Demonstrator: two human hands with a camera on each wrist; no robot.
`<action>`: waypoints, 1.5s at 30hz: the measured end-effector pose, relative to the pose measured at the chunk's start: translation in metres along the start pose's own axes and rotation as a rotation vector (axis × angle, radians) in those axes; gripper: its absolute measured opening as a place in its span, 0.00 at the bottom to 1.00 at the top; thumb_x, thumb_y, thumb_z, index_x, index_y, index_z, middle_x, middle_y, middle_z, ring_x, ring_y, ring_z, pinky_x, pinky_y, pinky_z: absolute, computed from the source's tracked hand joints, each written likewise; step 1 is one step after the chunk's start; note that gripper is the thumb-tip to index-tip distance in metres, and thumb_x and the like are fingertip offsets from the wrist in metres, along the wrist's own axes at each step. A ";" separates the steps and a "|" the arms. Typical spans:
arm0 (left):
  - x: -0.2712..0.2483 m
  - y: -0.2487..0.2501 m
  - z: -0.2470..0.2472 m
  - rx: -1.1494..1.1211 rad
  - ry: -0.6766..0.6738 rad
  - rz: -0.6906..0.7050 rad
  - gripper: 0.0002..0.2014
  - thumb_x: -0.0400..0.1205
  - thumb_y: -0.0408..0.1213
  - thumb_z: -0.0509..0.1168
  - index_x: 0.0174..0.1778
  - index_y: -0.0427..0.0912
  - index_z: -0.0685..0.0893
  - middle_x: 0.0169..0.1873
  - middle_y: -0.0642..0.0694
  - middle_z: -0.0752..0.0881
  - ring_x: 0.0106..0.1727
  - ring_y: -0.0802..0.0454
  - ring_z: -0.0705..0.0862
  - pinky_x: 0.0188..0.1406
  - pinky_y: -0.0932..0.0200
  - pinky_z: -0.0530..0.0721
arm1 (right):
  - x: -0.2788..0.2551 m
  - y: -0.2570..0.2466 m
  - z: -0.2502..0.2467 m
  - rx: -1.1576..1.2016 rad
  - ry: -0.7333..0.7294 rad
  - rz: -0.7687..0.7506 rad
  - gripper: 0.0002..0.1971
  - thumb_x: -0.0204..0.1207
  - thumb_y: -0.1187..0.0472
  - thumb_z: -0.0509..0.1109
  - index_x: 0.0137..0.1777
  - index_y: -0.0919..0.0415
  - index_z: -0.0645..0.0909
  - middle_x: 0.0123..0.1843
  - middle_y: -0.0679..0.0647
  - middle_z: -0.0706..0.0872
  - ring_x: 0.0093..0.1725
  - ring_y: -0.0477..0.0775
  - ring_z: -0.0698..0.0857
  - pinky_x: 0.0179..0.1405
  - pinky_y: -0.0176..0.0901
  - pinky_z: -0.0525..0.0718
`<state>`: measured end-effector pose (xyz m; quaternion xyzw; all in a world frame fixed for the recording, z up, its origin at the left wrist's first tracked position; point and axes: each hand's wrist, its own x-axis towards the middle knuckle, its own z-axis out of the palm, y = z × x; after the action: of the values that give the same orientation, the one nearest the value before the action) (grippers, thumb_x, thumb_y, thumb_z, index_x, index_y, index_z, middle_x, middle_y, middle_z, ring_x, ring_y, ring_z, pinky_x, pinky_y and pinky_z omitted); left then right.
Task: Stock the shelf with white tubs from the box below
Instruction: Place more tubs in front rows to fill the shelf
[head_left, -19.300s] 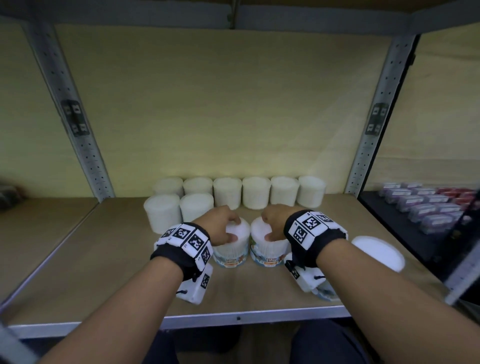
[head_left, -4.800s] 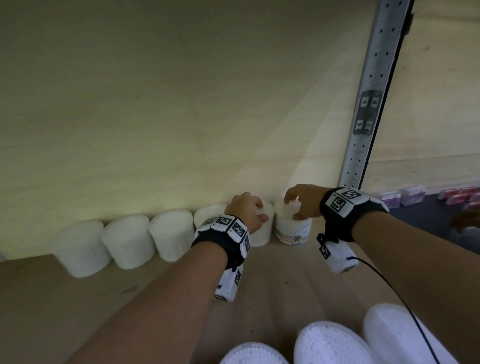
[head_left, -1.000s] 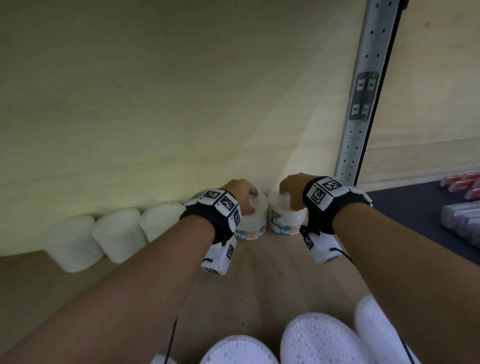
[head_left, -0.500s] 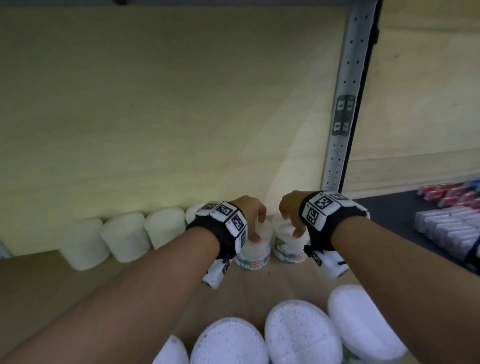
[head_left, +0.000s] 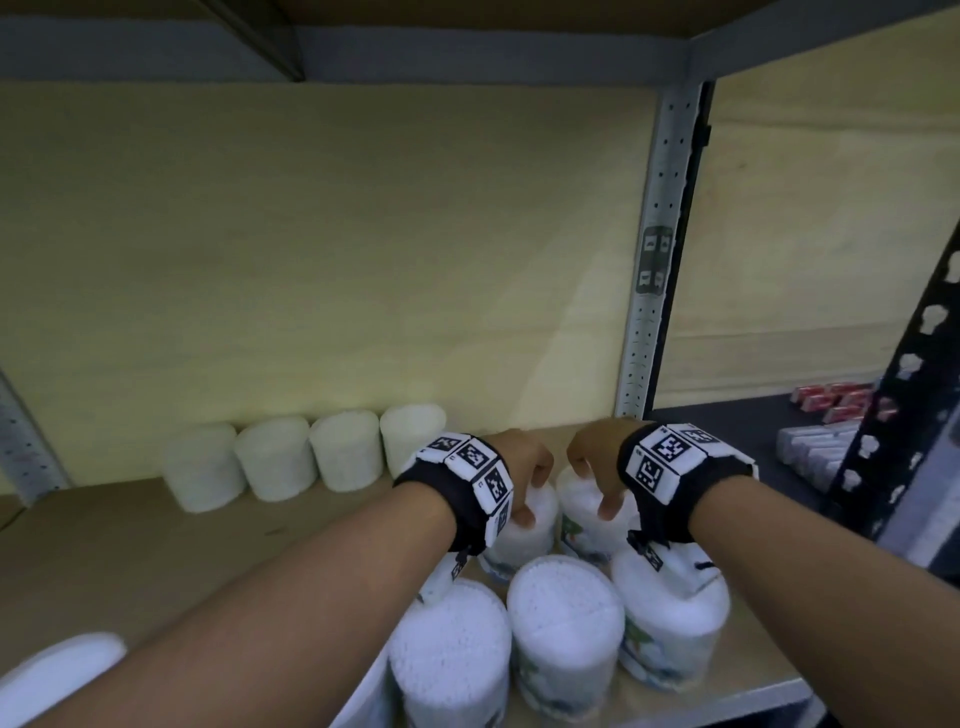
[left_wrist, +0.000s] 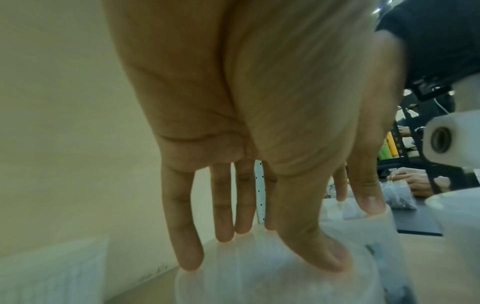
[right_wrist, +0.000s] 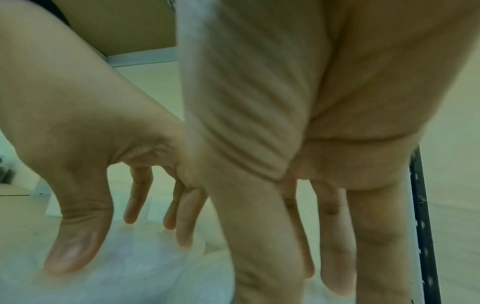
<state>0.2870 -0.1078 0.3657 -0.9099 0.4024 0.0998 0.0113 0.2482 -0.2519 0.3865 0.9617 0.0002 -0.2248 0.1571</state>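
Observation:
Two white tubs with printed labels stand side by side on the wooden shelf (head_left: 156, 561), just behind the front row. My left hand (head_left: 522, 486) grips the left tub (head_left: 530, 540) from above, thumb on the near rim and fingers over the far rim. In the left wrist view the left hand (left_wrist: 259, 257) pinches that tub (left_wrist: 272, 286) at its lid. My right hand (head_left: 595, 483) grips the right tub (head_left: 582, 530) the same way. The right wrist view shows the right hand (right_wrist: 298, 283) with fingers pointing down; the tub under it is mostly hidden.
Three tubs (head_left: 563, 623) form a front row at the shelf edge, close under my wrists. Several plain white tubs (head_left: 275, 457) line the back wall at left; the wall stretch to their right is bare. A metal upright (head_left: 654, 260) bounds the bay. Small packs (head_left: 831, 410) fill the neighbouring shelf.
Both hands have drawn their tubs away from the back wall toward the front row. The view has tilted down and back, bringing more front tubs into sight.

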 end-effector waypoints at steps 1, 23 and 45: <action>-0.002 0.002 0.001 -0.001 -0.002 0.002 0.23 0.63 0.45 0.81 0.48 0.43 0.80 0.49 0.43 0.85 0.47 0.41 0.85 0.47 0.50 0.85 | -0.004 0.000 0.000 0.010 -0.004 -0.012 0.26 0.66 0.52 0.81 0.61 0.60 0.79 0.59 0.54 0.83 0.56 0.56 0.84 0.45 0.43 0.78; -0.024 -0.010 -0.015 -0.151 -0.025 -0.046 0.21 0.79 0.38 0.69 0.69 0.40 0.78 0.67 0.40 0.80 0.66 0.43 0.80 0.64 0.52 0.81 | -0.019 0.005 -0.010 0.250 0.087 -0.062 0.24 0.74 0.52 0.74 0.68 0.59 0.78 0.68 0.55 0.79 0.66 0.57 0.80 0.63 0.48 0.81; -0.047 -0.221 -0.002 -0.217 0.206 -0.496 0.26 0.83 0.47 0.63 0.74 0.37 0.72 0.73 0.38 0.72 0.71 0.40 0.75 0.70 0.50 0.75 | 0.124 -0.125 -0.109 0.342 0.285 -0.157 0.28 0.82 0.43 0.61 0.73 0.64 0.73 0.74 0.59 0.75 0.71 0.60 0.76 0.68 0.46 0.74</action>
<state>0.4186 0.0759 0.3640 -0.9818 0.1536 0.0433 -0.1032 0.3979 -0.1091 0.3874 0.9933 0.0590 -0.0951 -0.0276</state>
